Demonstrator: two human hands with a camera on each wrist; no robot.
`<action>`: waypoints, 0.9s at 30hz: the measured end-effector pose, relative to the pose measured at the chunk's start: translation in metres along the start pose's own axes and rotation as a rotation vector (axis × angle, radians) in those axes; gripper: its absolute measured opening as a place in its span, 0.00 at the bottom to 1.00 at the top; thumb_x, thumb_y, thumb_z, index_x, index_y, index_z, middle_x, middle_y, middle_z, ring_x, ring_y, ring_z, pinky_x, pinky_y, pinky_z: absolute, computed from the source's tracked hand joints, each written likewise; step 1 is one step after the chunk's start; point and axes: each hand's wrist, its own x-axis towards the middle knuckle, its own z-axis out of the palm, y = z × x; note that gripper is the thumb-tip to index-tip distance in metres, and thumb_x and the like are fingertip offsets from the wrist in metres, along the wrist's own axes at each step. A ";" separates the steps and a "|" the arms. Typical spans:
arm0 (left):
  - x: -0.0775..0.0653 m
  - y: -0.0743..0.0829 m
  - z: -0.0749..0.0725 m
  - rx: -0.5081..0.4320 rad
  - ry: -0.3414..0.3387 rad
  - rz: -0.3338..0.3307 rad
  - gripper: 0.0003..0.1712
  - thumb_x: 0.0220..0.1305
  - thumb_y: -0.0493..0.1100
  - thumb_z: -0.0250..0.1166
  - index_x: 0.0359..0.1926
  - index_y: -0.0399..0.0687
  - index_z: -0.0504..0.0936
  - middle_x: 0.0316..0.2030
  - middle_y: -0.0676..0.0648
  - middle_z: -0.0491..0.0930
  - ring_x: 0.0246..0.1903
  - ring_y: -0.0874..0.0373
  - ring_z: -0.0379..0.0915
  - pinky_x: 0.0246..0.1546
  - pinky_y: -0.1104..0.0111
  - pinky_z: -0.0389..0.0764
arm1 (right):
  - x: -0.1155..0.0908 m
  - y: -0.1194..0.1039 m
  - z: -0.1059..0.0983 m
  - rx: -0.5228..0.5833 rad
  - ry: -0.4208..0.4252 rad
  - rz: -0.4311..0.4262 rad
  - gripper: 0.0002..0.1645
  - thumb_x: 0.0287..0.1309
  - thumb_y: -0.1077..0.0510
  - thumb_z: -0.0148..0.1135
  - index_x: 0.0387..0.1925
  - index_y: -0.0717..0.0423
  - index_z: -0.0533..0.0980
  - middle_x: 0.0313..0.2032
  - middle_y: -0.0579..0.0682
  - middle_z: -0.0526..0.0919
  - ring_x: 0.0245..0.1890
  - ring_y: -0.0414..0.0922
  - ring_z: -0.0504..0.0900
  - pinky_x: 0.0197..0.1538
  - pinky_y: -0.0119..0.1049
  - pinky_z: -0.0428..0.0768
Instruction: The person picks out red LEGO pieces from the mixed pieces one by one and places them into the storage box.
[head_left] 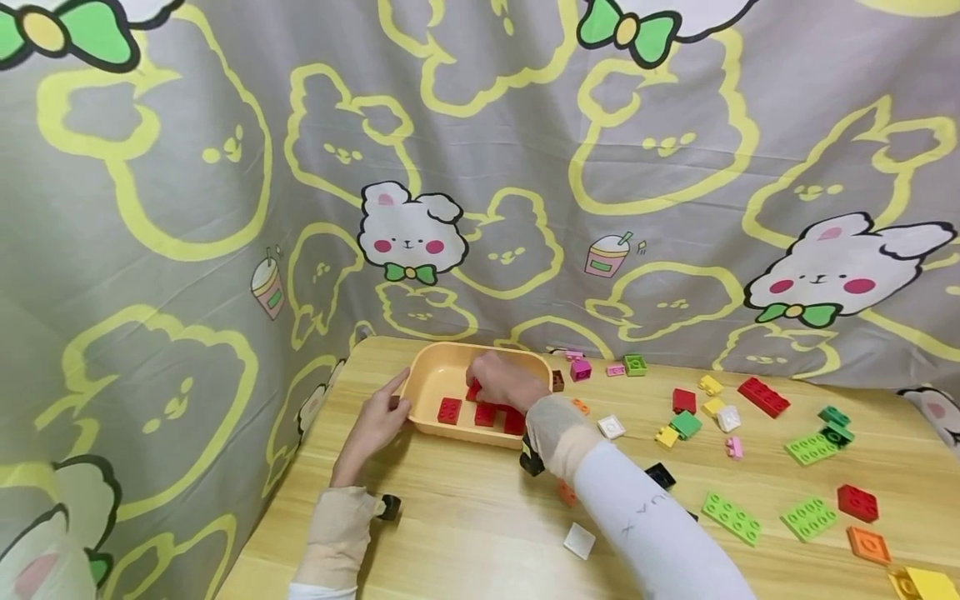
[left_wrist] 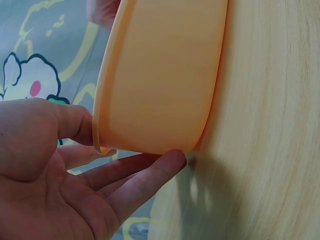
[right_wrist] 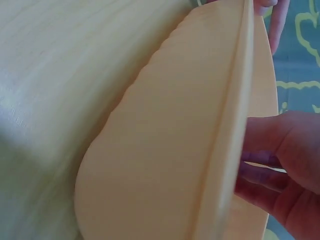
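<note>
A light-orange plastic basin (head_left: 465, 434) stands on the wooden table against the back curtain. My left hand (head_left: 378, 423) grips its left end, thumb at the rim and fingers (left_wrist: 145, 185) under the side in the left wrist view. My right hand (head_left: 506, 383) reaches down inside the basin and pinches a red toy brick (head_left: 473, 390). Along the near side of the basin lie more red bricks (head_left: 450, 410), partly covered by the right hand and wrist. In the right wrist view the basin wall (right_wrist: 160, 125) hides the right fingertips and the brick.
Loose bricks lie scattered right of the basin: a long red one (head_left: 763, 397), light-green ones (head_left: 732, 518), a white one (head_left: 579, 541) and a black one (head_left: 660, 476). Near the basin's right end sits a magenta brick (head_left: 581, 370). A patterned curtain (head_left: 525, 167) borders the table behind and at left.
</note>
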 end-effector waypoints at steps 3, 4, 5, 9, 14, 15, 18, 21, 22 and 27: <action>-0.001 0.000 0.000 0.009 -0.002 0.004 0.35 0.67 0.31 0.51 0.75 0.39 0.58 0.36 0.33 0.85 0.32 0.49 0.81 0.34 0.58 0.85 | 0.003 0.000 0.002 -0.012 -0.016 0.010 0.11 0.50 0.66 0.69 0.39 0.60 0.86 0.37 0.51 0.88 0.36 0.43 0.81 0.44 0.35 0.83; -0.001 0.001 0.001 0.011 -0.003 0.006 0.35 0.67 0.31 0.51 0.75 0.39 0.59 0.37 0.33 0.85 0.33 0.50 0.81 0.34 0.57 0.86 | 0.005 0.000 0.003 -0.015 -0.020 0.011 0.11 0.50 0.67 0.69 0.39 0.60 0.86 0.37 0.51 0.87 0.36 0.43 0.80 0.44 0.35 0.82; -0.001 0.001 0.001 0.012 -0.004 0.006 0.35 0.67 0.31 0.51 0.75 0.39 0.58 0.38 0.32 0.85 0.33 0.50 0.81 0.35 0.57 0.86 | 0.006 0.001 0.004 -0.026 -0.024 0.010 0.11 0.50 0.66 0.69 0.39 0.59 0.86 0.36 0.51 0.87 0.35 0.43 0.80 0.43 0.35 0.82; -0.002 0.002 0.000 0.013 -0.002 0.007 0.35 0.67 0.31 0.51 0.75 0.39 0.59 0.40 0.31 0.85 0.33 0.50 0.81 0.34 0.58 0.86 | 0.009 0.001 0.008 -0.041 -0.022 0.003 0.12 0.49 0.67 0.69 0.38 0.59 0.85 0.34 0.51 0.87 0.34 0.43 0.80 0.42 0.34 0.82; -0.001 0.003 0.000 0.017 -0.002 0.004 0.35 0.67 0.31 0.51 0.75 0.39 0.59 0.34 0.34 0.85 0.29 0.48 0.79 0.28 0.67 0.81 | 0.010 0.001 0.008 -0.032 -0.033 0.015 0.11 0.49 0.67 0.69 0.38 0.59 0.85 0.32 0.51 0.85 0.34 0.44 0.78 0.43 0.35 0.81; -0.001 0.003 0.000 0.015 -0.005 0.004 0.35 0.67 0.31 0.51 0.75 0.39 0.59 0.34 0.35 0.85 0.29 0.47 0.79 0.28 0.67 0.80 | 0.010 0.001 0.008 -0.024 -0.034 0.010 0.11 0.50 0.66 0.69 0.39 0.60 0.85 0.33 0.51 0.86 0.35 0.44 0.79 0.43 0.35 0.81; -0.001 0.003 0.000 0.011 -0.008 0.012 0.35 0.67 0.31 0.51 0.75 0.38 0.58 0.35 0.34 0.85 0.29 0.46 0.79 0.28 0.66 0.81 | 0.005 0.001 0.004 -0.020 -0.018 -0.016 0.11 0.55 0.64 0.67 0.41 0.61 0.85 0.37 0.53 0.87 0.37 0.45 0.81 0.46 0.37 0.82; -0.001 0.002 -0.001 0.000 -0.005 0.011 0.35 0.68 0.31 0.51 0.75 0.38 0.58 0.35 0.34 0.85 0.29 0.45 0.79 0.28 0.65 0.82 | -0.002 -0.001 -0.004 -0.006 0.017 -0.040 0.13 0.60 0.62 0.64 0.45 0.63 0.84 0.43 0.54 0.87 0.42 0.47 0.82 0.51 0.40 0.81; -0.001 0.001 -0.001 -0.001 -0.007 0.011 0.35 0.68 0.31 0.51 0.75 0.38 0.58 0.35 0.34 0.84 0.29 0.44 0.79 0.28 0.65 0.82 | -0.005 -0.002 -0.008 -0.001 0.030 -0.040 0.14 0.61 0.62 0.63 0.46 0.64 0.84 0.45 0.55 0.86 0.43 0.47 0.82 0.52 0.40 0.81; -0.001 0.000 -0.004 0.007 -0.020 0.012 0.35 0.67 0.31 0.51 0.75 0.38 0.58 0.37 0.32 0.84 0.30 0.45 0.80 0.28 0.68 0.81 | -0.028 -0.008 -0.023 0.027 0.110 -0.040 0.17 0.61 0.62 0.63 0.51 0.62 0.82 0.49 0.53 0.85 0.49 0.48 0.80 0.56 0.42 0.79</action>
